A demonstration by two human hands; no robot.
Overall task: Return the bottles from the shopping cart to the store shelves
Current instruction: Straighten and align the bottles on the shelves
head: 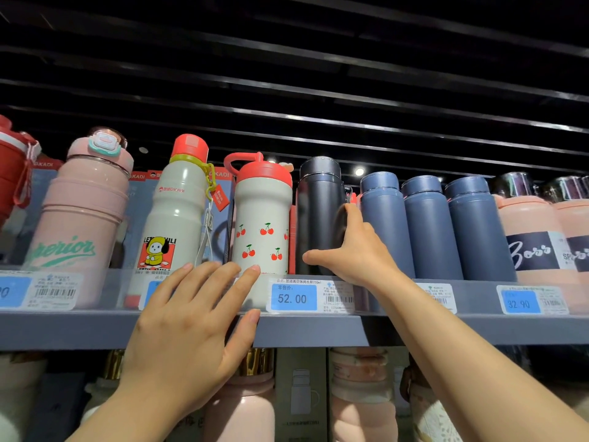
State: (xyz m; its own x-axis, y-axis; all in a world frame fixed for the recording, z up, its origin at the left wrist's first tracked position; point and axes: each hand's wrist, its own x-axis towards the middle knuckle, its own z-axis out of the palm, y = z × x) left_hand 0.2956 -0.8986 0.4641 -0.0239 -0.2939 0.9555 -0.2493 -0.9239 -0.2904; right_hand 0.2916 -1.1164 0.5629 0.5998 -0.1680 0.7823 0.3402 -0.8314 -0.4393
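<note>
Standing upright on the shelf (306, 330) near its front edge, long axis vertical, cap up: the black bottle (320, 212), between the cherry-print bottle (263, 218) on its left and three blue bottles (428, 228) on its right. Gripped low on its right side by the right hand (353, 250), thumb across the front, fingers curled behind. Left hand (191, 320) released, fingers straight, fingertips touching the clear price-tag rail (296, 296) before the cherry-print bottle, holding nothing. Further left along the shelf, a white cartoon bottle (178, 215) and a pink bottle (83, 215), both upright.
</note>
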